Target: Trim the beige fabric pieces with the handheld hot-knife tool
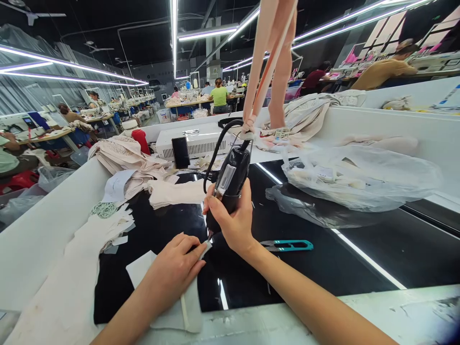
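Note:
My right hand (235,218) is wrapped round a black handheld electric tool (230,182), which is tilted with its narrow tip pointing down. A cable and pale fabric strips (260,81) run up from its top end. The fingers of my left hand (181,266) press together on a piece of pale fabric (190,302) lying on the black tabletop (247,278). The tool's tip meets or nearly meets the fabric's edge just beyond my left fingertips. Part of the fabric is hidden under that hand. Teal-handled thread snips (293,245) lie right of my right wrist.
Pale fabric pieces (68,268) are stacked along the left side, near green cord (103,209). Behind stand a white vented box (201,141) and a phone (180,152). A clear plastic bag (381,182) of scraps lies right. Other people sit at sewing machines beyond the white side walls.

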A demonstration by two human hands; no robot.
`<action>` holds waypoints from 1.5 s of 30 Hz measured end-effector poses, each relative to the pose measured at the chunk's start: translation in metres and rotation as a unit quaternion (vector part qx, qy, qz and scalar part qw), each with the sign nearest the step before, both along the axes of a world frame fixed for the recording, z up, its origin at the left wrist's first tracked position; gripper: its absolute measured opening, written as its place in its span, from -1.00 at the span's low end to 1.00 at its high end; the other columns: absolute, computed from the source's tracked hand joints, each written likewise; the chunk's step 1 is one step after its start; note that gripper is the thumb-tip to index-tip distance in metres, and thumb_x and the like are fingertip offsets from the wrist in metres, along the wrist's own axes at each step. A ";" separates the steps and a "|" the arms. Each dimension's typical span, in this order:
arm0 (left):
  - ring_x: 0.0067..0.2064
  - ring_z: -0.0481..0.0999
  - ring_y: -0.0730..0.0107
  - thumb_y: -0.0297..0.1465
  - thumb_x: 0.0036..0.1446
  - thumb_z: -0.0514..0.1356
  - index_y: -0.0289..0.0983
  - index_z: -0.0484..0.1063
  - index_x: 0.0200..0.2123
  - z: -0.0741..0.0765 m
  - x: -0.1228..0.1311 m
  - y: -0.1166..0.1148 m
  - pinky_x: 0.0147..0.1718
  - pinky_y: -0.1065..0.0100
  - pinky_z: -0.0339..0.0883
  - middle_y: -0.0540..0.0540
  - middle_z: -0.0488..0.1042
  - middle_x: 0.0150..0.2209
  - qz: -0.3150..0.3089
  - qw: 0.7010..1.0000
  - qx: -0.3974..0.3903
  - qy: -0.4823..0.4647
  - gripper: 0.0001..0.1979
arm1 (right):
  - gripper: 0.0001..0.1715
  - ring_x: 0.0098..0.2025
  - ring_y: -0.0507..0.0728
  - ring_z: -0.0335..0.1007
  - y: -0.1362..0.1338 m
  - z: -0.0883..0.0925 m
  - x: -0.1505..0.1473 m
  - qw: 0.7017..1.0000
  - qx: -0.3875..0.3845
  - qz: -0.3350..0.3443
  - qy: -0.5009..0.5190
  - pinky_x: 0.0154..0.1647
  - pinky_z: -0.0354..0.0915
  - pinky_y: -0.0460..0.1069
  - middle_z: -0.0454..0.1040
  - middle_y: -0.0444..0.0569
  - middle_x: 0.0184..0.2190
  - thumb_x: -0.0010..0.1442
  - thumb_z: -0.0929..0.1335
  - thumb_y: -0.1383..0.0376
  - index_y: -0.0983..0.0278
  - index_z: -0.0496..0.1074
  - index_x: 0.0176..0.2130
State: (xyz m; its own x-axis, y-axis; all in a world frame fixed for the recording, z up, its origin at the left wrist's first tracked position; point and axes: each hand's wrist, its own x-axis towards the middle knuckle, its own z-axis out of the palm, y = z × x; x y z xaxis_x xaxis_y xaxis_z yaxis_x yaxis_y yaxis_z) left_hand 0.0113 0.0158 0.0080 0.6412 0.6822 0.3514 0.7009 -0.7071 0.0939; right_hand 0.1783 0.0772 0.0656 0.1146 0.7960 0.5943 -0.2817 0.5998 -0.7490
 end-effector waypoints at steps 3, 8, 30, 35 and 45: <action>0.02 0.60 0.18 -0.46 0.47 0.12 -0.33 0.43 0.18 0.003 -0.002 -0.003 0.23 -0.10 0.46 -0.20 0.54 -0.01 -0.001 1.000 0.001 0.000 -0.72 | -0.59 -0.50 0.05 0.35 0.000 -0.001 0.001 1.000 -0.005 -0.011 -0.006 -0.47 0.39 0.03 0.40 -0.24 -0.38 0.20 0.48 0.23 0.09 0.21 -0.10; 0.02 0.60 0.19 -0.49 0.49 0.04 -0.33 0.44 0.12 0.006 -0.007 -0.010 0.24 -0.14 0.45 -0.19 0.55 -0.02 -0.019 0.999 0.036 0.014 -0.74 | -0.58 -0.46 0.05 0.37 -0.001 -0.002 0.003 1.000 0.001 -0.027 -0.013 -0.44 0.39 0.03 0.41 -0.21 -0.35 0.18 0.49 0.25 0.09 0.22 -0.09; -0.10 0.64 0.26 -0.53 0.43 0.12 -0.34 0.48 0.05 -0.009 -0.005 -0.017 0.19 -0.08 0.50 -0.15 0.56 -0.11 0.017 0.998 0.053 -0.032 -0.79 | -0.64 -0.57 0.00 0.40 -0.003 0.004 -0.006 1.000 0.017 -0.003 0.018 -0.56 0.43 -0.07 0.46 -0.30 -0.43 0.19 0.47 0.30 0.10 0.24 -0.13; -0.10 0.66 0.23 -0.53 0.43 0.13 -0.37 0.48 0.07 -0.011 -0.004 -0.017 0.15 -0.07 0.54 -0.17 0.57 -0.13 0.013 0.997 0.068 -0.033 -0.78 | -0.65 -0.58 -0.02 0.39 -0.005 0.001 -0.014 1.000 0.020 0.017 0.015 -0.55 0.42 -0.09 0.47 -0.31 -0.43 0.19 0.46 0.33 0.10 0.25 -0.12; -0.11 0.65 0.22 -0.52 0.41 0.16 -0.36 0.50 0.04 -0.008 -0.003 -0.017 0.14 -0.05 0.54 -0.16 0.57 -0.14 0.020 0.997 0.070 -0.033 -0.80 | -0.65 -0.57 -0.02 0.42 -0.004 0.001 -0.010 1.000 0.006 0.008 0.008 -0.55 0.44 -0.08 0.49 -0.30 -0.41 0.19 0.46 0.32 0.11 0.24 -0.14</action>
State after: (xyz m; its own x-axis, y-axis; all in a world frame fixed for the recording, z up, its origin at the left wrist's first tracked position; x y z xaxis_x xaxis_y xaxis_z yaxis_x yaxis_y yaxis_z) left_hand 0.0088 -0.0011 0.0001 0.5867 0.6476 0.4862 0.7242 -0.6883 0.0428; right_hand 0.1681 0.0736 0.0671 0.1121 0.7912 0.6012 -0.3034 0.6033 -0.7375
